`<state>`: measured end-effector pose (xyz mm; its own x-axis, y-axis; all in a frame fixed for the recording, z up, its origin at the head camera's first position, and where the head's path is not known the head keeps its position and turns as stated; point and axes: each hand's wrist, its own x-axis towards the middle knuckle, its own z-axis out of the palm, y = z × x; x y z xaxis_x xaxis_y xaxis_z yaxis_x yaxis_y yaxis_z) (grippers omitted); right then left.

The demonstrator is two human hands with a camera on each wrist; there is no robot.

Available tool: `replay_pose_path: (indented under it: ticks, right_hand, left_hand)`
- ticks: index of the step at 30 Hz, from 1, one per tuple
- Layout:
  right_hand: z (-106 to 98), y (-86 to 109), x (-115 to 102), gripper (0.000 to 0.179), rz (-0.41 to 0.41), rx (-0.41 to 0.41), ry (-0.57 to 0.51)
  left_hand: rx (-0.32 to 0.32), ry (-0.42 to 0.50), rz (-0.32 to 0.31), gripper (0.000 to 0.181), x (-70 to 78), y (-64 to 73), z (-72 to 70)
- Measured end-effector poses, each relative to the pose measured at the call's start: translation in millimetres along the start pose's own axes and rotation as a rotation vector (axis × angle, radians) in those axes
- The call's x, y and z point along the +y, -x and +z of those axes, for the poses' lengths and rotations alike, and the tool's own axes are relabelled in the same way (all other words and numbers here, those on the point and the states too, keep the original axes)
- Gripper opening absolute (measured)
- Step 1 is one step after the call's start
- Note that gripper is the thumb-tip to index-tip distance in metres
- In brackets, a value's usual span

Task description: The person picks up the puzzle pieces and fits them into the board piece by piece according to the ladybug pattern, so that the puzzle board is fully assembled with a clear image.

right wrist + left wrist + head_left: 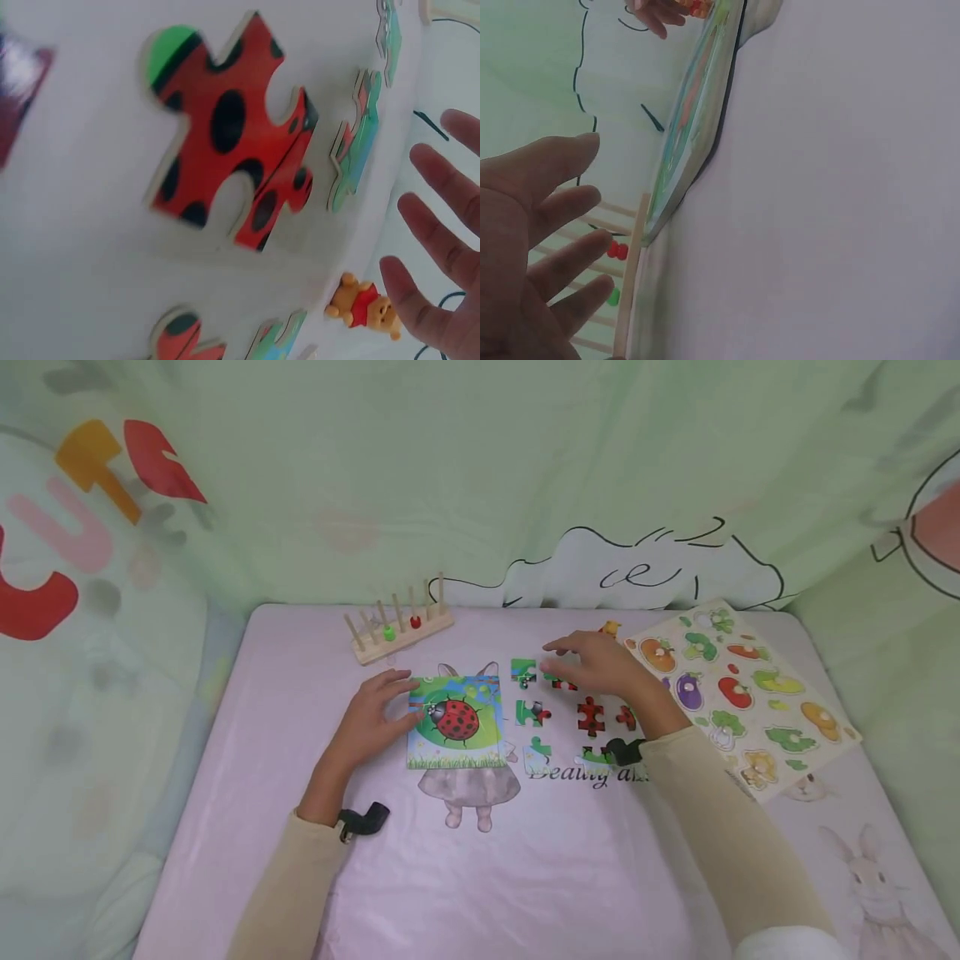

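Observation:
A square ladybug picture board lies flat on the table. Beside its left edge is my left hand, fingers loosely spread and fingertips close to the board's upper left corner. The left wrist view shows this hand holding nothing, with the board seen edge-on. Loose jigsaw pieces lie right of the board, among them a red spotted one and a green corner one. Over the upper pieces hovers my right hand, fingers apart, partly covering a red and green piece.
A wooden peg rack with green and red beads stands behind the board. At the right lies a vegetable peg puzzle, partly behind the right forearm. A small bear figure sits beyond the right hand. Curtains enclose the table.

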<state>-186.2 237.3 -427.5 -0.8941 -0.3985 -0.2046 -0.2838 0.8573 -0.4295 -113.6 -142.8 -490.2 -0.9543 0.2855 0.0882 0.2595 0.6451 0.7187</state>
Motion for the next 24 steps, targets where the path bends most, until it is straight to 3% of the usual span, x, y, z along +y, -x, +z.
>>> replay_pose_path:
  ticks: [7,16,24]
  right_hand:
    - [-1,-15.2,-3,0.05,-0.023,-0.036,-0.013]
    - [6,-29.6,-7,0.049,0.083,-0.1,-0.061]
    - [10,-38.7,-8,0.044,0.098,-0.13,-0.064]
  left_hand:
    - [-0.036,-0.041,0.025,0.052,-8.6,0.3,1.7]
    - [-0.079,-0.017,0.026,0.058,-16.0,1.0,1.4]
    - [-0.111,-0.021,0.026,0.058,-20.4,1.3,2.9]
